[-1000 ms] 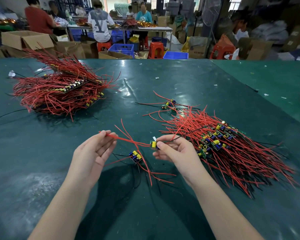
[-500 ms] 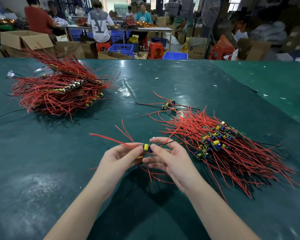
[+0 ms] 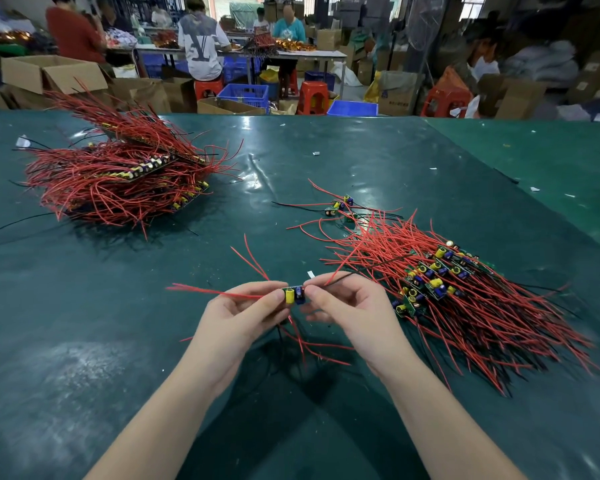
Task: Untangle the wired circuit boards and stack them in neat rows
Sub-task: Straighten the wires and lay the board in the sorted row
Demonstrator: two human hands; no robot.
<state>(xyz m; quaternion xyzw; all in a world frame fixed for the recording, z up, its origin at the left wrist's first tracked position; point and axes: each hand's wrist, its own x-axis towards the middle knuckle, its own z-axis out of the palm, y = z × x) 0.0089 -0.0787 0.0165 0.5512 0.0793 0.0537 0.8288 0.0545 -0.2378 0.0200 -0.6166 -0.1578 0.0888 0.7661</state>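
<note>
Between wire piles, hands (image 3: 297, 311) pinching circuit board (image 3: 294, 295)

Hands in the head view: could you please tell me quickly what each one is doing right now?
Left hand: pinches the left end of the small circuit board.
Right hand: pinches the board's right end and a black wire.

Green table (image 3: 84, 341); cardboard boxes (image 3: 49, 72), blue crates (image 3: 248, 95), red stools (image 3: 313, 95) behind.
</note>
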